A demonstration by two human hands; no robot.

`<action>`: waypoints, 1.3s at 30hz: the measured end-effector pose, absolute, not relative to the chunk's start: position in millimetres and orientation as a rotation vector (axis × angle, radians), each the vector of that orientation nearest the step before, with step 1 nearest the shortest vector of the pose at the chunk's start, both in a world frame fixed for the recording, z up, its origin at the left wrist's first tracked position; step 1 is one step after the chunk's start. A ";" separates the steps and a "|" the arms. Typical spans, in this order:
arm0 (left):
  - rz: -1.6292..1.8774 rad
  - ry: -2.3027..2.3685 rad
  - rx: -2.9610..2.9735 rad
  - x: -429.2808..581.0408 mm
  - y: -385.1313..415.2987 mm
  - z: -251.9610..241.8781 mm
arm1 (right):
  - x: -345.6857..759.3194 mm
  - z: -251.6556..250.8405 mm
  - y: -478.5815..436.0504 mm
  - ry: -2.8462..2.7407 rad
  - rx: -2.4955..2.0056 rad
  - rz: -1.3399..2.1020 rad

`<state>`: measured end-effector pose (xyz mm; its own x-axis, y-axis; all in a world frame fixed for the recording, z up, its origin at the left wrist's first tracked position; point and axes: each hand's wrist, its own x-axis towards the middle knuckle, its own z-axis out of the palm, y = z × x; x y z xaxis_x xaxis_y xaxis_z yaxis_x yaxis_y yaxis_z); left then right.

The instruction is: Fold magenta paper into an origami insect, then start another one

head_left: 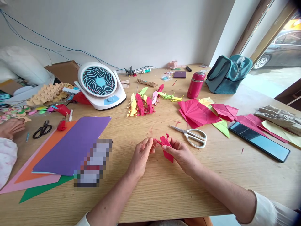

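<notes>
Between my two hands, just above the table's front part, is a small red folded-paper figure (168, 154) with thin twisted ends. My left hand (143, 154) pinches one of its thin twisted ends at the left. Thumb and fingers of my right hand (180, 153) close around its flat body. White-handled scissors (196, 137) lie just beyond my right hand, blades pointing left. Farther back stands a cluster of similar folded-paper figures (141, 105) in red, yellow, pink and green.
Coloured paper sheets (70, 144) and a blurred-out rectangular object (94, 163) lie left. Behind are a white fan (100, 83) and a red flask (196, 84). Folded red paper (197, 113), a phone (260, 141) and a teal bag (229, 75) are right. Another person's hand (11, 128) rests far left, near black scissors (42, 129).
</notes>
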<state>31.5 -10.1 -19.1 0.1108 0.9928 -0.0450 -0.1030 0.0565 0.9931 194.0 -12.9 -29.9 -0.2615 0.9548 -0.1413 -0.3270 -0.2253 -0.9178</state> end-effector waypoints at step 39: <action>1.188 1.153 1.138 36.6 -9.5 -22.9 | 191.5 -33.4 -12.0 -0.953 -0.968 1.587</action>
<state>36.6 -9.5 -22.9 0.0325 0.9986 -0.0426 -0.0722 0.0448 0.9964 191.5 -12.0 -33.4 -0.1739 0.9761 -0.1301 -0.3436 -0.1840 -0.9209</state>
